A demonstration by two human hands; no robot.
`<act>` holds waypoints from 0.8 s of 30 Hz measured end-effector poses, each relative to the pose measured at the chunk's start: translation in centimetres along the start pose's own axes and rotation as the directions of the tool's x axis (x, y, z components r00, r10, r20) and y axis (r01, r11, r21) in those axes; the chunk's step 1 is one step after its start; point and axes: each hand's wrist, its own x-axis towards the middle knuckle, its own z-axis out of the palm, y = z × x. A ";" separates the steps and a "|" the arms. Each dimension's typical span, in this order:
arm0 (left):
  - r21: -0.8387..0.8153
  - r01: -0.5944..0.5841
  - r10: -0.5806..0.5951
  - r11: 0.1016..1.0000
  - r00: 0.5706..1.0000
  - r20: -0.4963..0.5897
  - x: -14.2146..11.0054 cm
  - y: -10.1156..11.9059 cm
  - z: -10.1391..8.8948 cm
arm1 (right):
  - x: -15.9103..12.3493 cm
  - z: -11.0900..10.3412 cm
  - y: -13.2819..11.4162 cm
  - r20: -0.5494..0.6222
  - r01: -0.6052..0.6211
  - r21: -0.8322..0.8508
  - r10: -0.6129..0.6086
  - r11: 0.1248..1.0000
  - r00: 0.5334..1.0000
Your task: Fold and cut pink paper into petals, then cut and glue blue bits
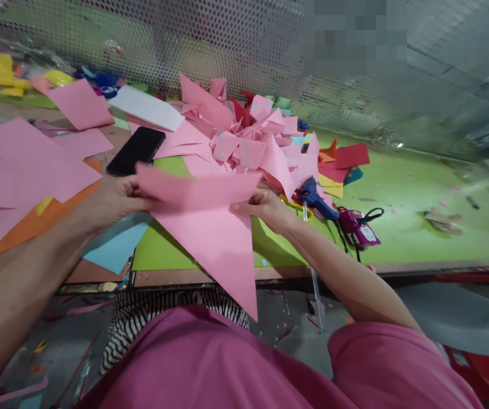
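Observation:
A large pink paper sheet [210,227] is held over the table's front edge, its long point hanging down towards my lap. My left hand [114,199] pinches its left part, fingers closed on the paper. My right hand [265,207] grips the sheet's right edge with curled fingers. The top of the sheet looks folded over into a strip between both hands. Behind it lies a heap of folded pink paper pieces [248,142], some with pale dots.
A black phone [136,150] lies behind my left hand. Loose pink sheets [23,165] cover the left side, over orange and blue paper. A blue glue gun [316,199], a purple tool [359,227] and black-handled scissors lie right of my right hand on the green mat [401,227]. A perforated metal screen stands behind.

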 end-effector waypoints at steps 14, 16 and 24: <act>0.205 -0.103 0.093 0.973 0.994 0.054 -2.8 2.7 -2.0 | -4.0 -1.0 -3.2 0.199 0.504 -0.407 -0.465 0.762 0.863; 0.334 -0.126 0.066 0.934 0.981 0.185 -3.2 3.6 -0.5 | -4.5 -0.4 -3.8 0.274 0.587 -0.453 -0.522 0.671 0.808; 0.526 -0.289 -0.072 0.800 0.824 0.562 -4.1 2.8 4.1 | -4.7 0.4 -3.6 0.394 0.699 -0.456 -0.579 0.551 0.714</act>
